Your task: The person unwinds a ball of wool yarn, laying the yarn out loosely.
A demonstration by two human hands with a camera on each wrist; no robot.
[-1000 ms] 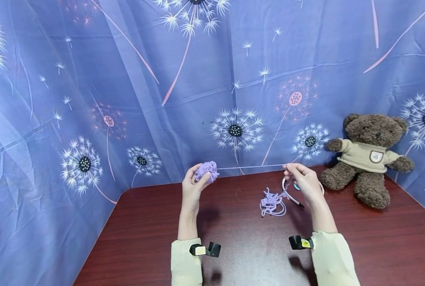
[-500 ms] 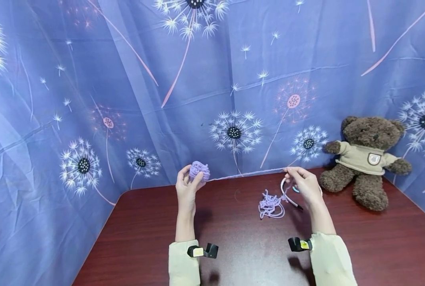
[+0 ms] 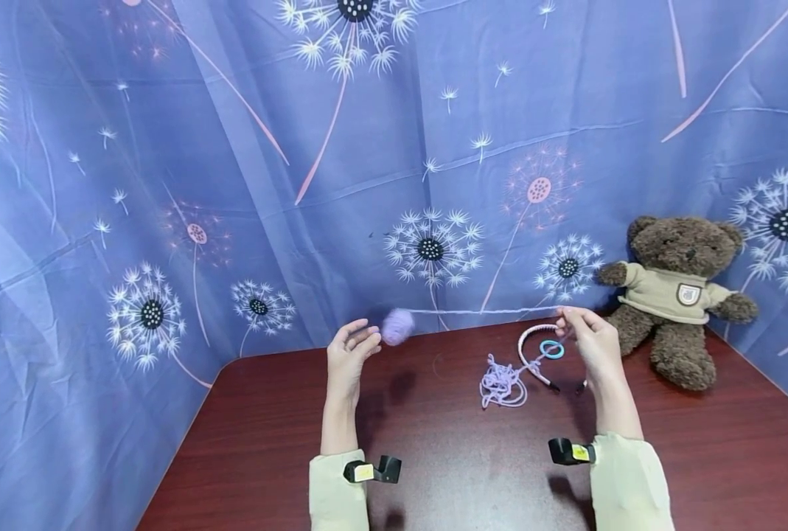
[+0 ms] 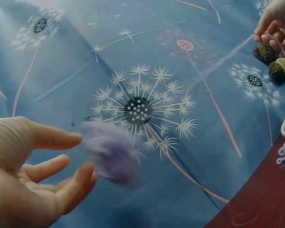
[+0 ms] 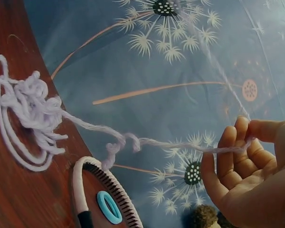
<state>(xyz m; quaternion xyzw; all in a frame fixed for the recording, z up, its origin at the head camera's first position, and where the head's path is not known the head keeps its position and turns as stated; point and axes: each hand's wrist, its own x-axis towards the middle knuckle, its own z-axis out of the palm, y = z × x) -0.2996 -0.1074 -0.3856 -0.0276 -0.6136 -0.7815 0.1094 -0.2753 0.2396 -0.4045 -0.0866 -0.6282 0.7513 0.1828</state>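
Note:
A small ball of purple yarn (image 3: 398,327), blurred, is in the air just right of my left hand (image 3: 350,361). In the left wrist view the yarn ball (image 4: 111,154) lies beyond the spread thumb and fingers; whether a fingertip touches it I cannot tell. From the ball a strand (image 3: 483,312) runs nearly level to my right hand (image 3: 594,345), whose thumb and forefinger pinch it. Below that hand the yarn continues down to a loose purple tangle (image 3: 502,381) on the table, clearest in the right wrist view, where the tangle (image 5: 33,102) sits at left.
Beside the tangle lie a white headband (image 3: 528,341) with dark tips and a light-blue ring (image 3: 552,349). A brown teddy bear (image 3: 679,295) in a beige top sits at the back right of the dark red table (image 3: 453,442). A blue dandelion-print curtain (image 3: 340,243) hangs behind.
The left hand held the yarn ball earlier; its fingers have loosened and the ball is now off to their right. My right hand has moved rightward with the strand, uncovering the headband and ring.

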